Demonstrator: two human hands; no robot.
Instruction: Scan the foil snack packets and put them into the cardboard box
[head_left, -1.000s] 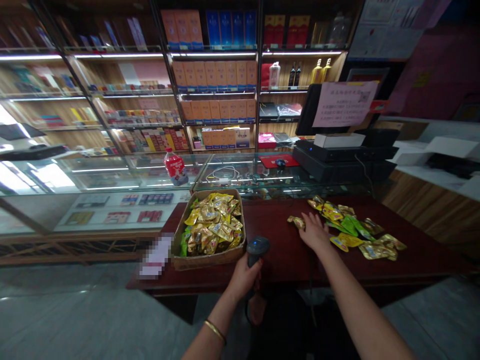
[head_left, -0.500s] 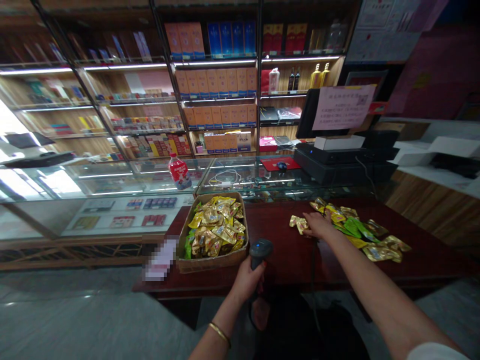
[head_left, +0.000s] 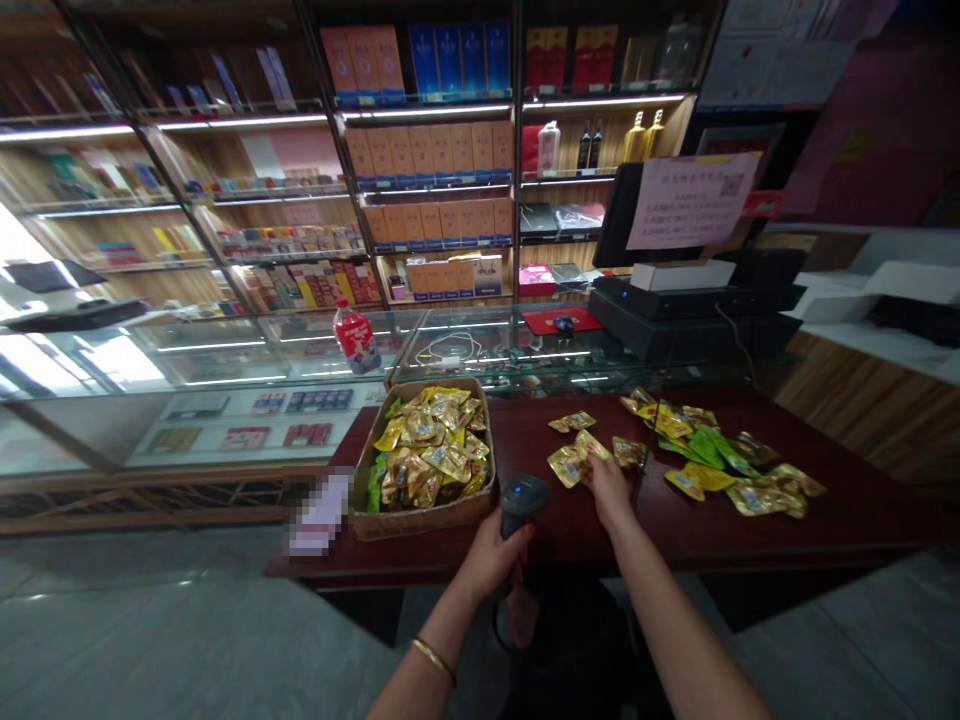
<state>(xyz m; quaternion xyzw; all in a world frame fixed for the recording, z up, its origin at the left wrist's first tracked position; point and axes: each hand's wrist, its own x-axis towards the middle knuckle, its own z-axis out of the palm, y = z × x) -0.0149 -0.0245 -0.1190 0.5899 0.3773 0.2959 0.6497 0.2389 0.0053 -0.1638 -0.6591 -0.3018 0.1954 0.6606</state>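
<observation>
My left hand [head_left: 495, 553] is wrapped round the handle of a dark barcode scanner [head_left: 523, 493], held upright at the table's front edge. My right hand [head_left: 606, 490] pinches a gold snack packet [head_left: 590, 447] over the middle of the dark red table [head_left: 555, 540]. Against it lies another gold packet [head_left: 566, 466], and a third gold packet [head_left: 572, 422] rests just behind. To the right of my right hand is a loose pile of gold, yellow and green packets [head_left: 709, 450]. Left of the scanner stands a cardboard box [head_left: 427, 522] heaped with similar packets.
Behind the table runs a glass display counter [head_left: 300, 345] with a red-labelled bottle [head_left: 355, 338], a white cable [head_left: 450, 352] and a mouse [head_left: 563, 324] on it. A monitor [head_left: 619, 215] bearing a paper sign stands at the right. Stocked shelves [head_left: 435, 185] line the back wall.
My right hand has drawn back from the pile toward the left, bringing gold packets to the table's middle. My left hand keeps the scanner in nearly the same place.
</observation>
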